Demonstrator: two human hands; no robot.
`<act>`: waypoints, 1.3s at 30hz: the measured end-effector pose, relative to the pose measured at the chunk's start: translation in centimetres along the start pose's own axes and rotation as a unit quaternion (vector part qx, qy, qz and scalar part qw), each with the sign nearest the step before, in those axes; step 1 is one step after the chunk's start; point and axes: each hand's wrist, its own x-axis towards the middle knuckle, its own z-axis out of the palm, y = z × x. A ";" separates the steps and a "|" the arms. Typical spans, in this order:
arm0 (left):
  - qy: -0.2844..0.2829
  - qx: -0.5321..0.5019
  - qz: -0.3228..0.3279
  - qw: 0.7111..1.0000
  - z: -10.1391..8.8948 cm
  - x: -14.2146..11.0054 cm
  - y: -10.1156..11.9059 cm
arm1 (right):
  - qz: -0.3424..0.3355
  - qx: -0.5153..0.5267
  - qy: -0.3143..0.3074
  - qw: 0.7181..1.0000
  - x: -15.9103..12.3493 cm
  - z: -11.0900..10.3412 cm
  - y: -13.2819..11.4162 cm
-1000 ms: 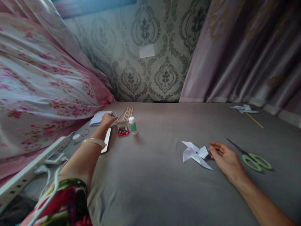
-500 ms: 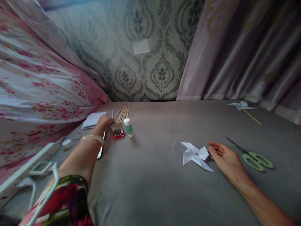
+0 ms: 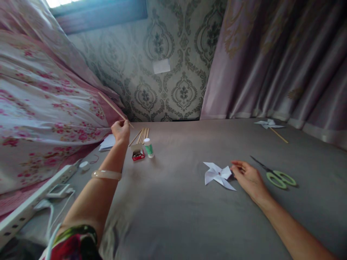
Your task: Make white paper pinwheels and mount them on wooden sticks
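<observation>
My left hand (image 3: 120, 130) is raised above the grey sheet, pinching a thin wooden stick (image 3: 112, 105) that points up and to the left. Just to its right lie a bundle of wooden sticks (image 3: 141, 135), an open red box of pins (image 3: 137, 154) and a small white glue bottle with a green label (image 3: 149, 148). My right hand (image 3: 247, 176) rests on the sheet, fingers curled, touching the right blade of a white paper pinwheel (image 3: 217, 174).
Green-handled scissors (image 3: 276, 176) lie right of my right hand. A finished pinwheel on a stick (image 3: 269, 125) lies at the far right by the curtain. White paper sheets (image 3: 107, 142), a power strip (image 3: 38, 195) and floral bedding (image 3: 40, 104) are on the left.
My left hand has lifted one stick off the pile and raised it. My right hand has stayed at the pinwheel.
</observation>
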 end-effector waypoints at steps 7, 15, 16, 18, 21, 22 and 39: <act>-0.062 -0.234 0.013 0.970 1.1 -8.0 4.5 | -0.007 0.006 0.010 1.000 0.2 0.2 0.2; -0.206 -0.220 0.017 0.953 3.2 -16.1 6.7 | -0.011 0.018 0.016 1.000 0.3 0.3 -0.2; -0.224 -0.215 0.016 0.950 3.5 -17.1 6.9 | -0.012 0.022 0.018 1.000 0.4 0.3 -0.2; -0.257 -0.203 0.015 0.945 4.0 -19.1 7.2 | -0.016 0.030 0.020 0.999 0.4 0.3 -0.2; -0.296 -0.184 0.014 0.937 4.6 -21.6 7.5 | -0.018 0.033 0.024 0.999 0.4 0.4 -0.3; -0.306 -0.178 0.015 0.935 4.7 -22.3 7.6 | -0.016 0.030 0.025 0.999 0.3 0.4 -0.4; -0.433 -0.177 0.059 0.882 2.5 -26.2 8.6 | -0.080 0.121 -0.021 0.989 -1.8 -0.9 -6.8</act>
